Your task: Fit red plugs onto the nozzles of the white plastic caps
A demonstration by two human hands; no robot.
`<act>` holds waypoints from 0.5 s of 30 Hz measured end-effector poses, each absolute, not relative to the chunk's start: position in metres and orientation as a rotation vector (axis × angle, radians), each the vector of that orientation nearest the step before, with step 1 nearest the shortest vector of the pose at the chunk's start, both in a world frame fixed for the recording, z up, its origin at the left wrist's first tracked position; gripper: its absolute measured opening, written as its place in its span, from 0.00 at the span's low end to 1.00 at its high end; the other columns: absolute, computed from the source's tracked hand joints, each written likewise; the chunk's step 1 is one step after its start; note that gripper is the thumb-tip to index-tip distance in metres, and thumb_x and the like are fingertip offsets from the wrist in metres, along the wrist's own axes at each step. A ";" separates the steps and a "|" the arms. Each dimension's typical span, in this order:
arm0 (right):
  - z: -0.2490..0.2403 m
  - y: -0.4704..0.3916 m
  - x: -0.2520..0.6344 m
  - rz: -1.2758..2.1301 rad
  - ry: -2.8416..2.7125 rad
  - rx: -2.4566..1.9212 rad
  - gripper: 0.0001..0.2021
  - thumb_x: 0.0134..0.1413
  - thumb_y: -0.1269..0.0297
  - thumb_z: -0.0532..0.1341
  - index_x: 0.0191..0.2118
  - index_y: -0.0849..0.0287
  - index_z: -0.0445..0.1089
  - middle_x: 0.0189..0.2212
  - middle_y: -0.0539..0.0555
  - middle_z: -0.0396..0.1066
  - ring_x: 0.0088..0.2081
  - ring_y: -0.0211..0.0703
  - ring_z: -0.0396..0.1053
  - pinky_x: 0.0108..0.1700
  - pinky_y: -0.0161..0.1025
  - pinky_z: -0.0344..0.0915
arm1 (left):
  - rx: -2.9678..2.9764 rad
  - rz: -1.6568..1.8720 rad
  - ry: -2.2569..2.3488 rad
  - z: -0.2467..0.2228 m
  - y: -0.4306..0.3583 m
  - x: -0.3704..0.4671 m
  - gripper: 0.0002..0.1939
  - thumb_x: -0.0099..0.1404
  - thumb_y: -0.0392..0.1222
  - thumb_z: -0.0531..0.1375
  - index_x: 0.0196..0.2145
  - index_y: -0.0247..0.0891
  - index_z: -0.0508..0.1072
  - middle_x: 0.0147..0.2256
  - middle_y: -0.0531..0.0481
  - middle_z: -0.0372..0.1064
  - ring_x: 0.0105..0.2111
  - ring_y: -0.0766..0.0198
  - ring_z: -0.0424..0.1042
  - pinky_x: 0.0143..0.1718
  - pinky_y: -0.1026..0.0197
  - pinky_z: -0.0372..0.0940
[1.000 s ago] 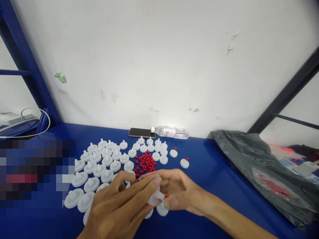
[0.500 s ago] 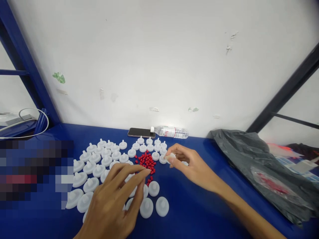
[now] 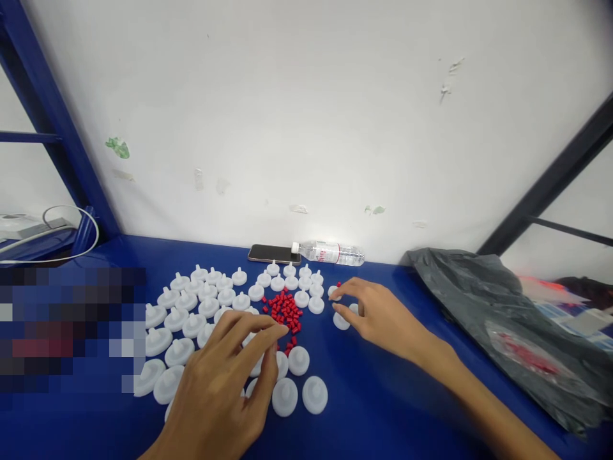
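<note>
My left hand [image 3: 223, 377] hovers over the near white discs, its thumb and index finger pinched together; whatever sits between the tips is hidden. Beside the red pile, my right hand [image 3: 378, 313] has thumb and fingers apart and holds nothing. Just past its fingertips stands a white disc [image 3: 333, 292] with a red bit at its top. Another white disc [image 3: 341, 321] lies under the right thumb. Small red caps [image 3: 286, 311] are heaped between the hands. Many white stemmed discs [image 3: 194, 327] stand stem-up on the left, and a few nearer ones [image 3: 315, 395] lie close to me.
A black phone [image 3: 274, 253] and a clear plastic bottle [image 3: 330, 252] lie at the back by the white wall. On the right, a dark grey plastic bag [image 3: 460, 287] carries a clear bag of red pieces [image 3: 524, 351]. The blue tabletop [image 3: 373, 402] stretches beneath everything.
My right hand has let go of the white disc it held and moved slightly right; the disc now stands by its fingertips. My left hand keeps its pose.
</note>
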State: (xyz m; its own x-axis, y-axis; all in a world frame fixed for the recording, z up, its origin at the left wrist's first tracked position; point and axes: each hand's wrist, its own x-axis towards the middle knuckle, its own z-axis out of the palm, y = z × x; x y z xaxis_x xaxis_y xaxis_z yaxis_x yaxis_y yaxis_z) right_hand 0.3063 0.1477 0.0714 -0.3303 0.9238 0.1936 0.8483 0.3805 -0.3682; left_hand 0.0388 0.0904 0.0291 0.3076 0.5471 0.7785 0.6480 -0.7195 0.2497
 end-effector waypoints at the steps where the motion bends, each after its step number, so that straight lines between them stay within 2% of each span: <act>1: 0.075 0.144 0.304 0.293 -2.264 -1.501 0.10 0.67 0.56 0.62 0.47 0.51 0.78 0.46 0.52 0.76 0.28 0.36 0.68 0.36 0.38 0.63 | -2.449 -1.390 -1.124 0.029 0.090 0.039 0.16 0.71 0.25 0.56 0.52 0.38 0.73 0.44 0.47 0.71 0.47 0.61 0.66 0.46 0.58 0.70; 3: 0.081 0.136 0.297 0.486 -2.309 -1.363 0.11 0.63 0.53 0.66 0.46 0.50 0.78 0.37 0.48 0.75 0.27 0.34 0.66 0.32 0.35 0.60 | -2.448 -1.394 -1.124 0.028 0.091 0.039 0.16 0.70 0.25 0.56 0.52 0.39 0.73 0.44 0.47 0.72 0.47 0.61 0.67 0.46 0.58 0.70; 5: 0.083 0.129 0.289 0.830 -2.426 -1.194 0.13 0.57 0.51 0.71 0.43 0.51 0.79 0.29 0.45 0.74 0.26 0.33 0.65 0.28 0.32 0.58 | -2.451 -1.385 -1.132 0.028 0.092 0.039 0.16 0.70 0.26 0.56 0.51 0.39 0.73 0.43 0.47 0.72 0.46 0.61 0.67 0.46 0.57 0.70; 7: 0.080 0.124 0.284 1.060 -2.524 -1.073 0.12 0.53 0.54 0.73 0.42 0.52 0.81 0.27 0.44 0.74 0.25 0.32 0.66 0.28 0.31 0.58 | -2.451 -1.380 -1.139 0.029 0.091 0.039 0.16 0.70 0.26 0.56 0.51 0.40 0.73 0.43 0.47 0.73 0.46 0.61 0.68 0.44 0.58 0.71; 10: 0.074 0.123 0.282 1.104 -2.530 -1.027 0.08 0.54 0.58 0.73 0.37 0.55 0.82 0.27 0.46 0.77 0.26 0.32 0.67 0.30 0.31 0.60 | -2.461 -1.377 -1.143 0.028 0.088 0.040 0.15 0.70 0.28 0.56 0.51 0.40 0.73 0.42 0.47 0.74 0.45 0.59 0.70 0.43 0.57 0.73; 15: 0.072 0.120 0.281 1.143 -2.038 -1.035 0.08 0.51 0.59 0.75 0.32 0.57 0.81 0.21 0.47 0.75 0.21 0.33 0.68 0.24 0.31 0.59 | -2.500 -1.288 -1.168 0.023 0.081 0.044 0.19 0.71 0.49 0.60 0.57 0.46 0.71 0.49 0.47 0.78 0.49 0.52 0.77 0.44 0.51 0.77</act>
State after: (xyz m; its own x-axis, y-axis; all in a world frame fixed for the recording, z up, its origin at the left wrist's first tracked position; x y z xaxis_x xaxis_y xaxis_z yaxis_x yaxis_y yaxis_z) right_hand 0.2813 0.1199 0.0719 -0.5327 0.8393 0.1089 0.3446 0.3326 -0.8778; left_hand 0.0440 0.0805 0.0226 0.3494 0.5877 0.7297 0.6692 -0.7017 0.2447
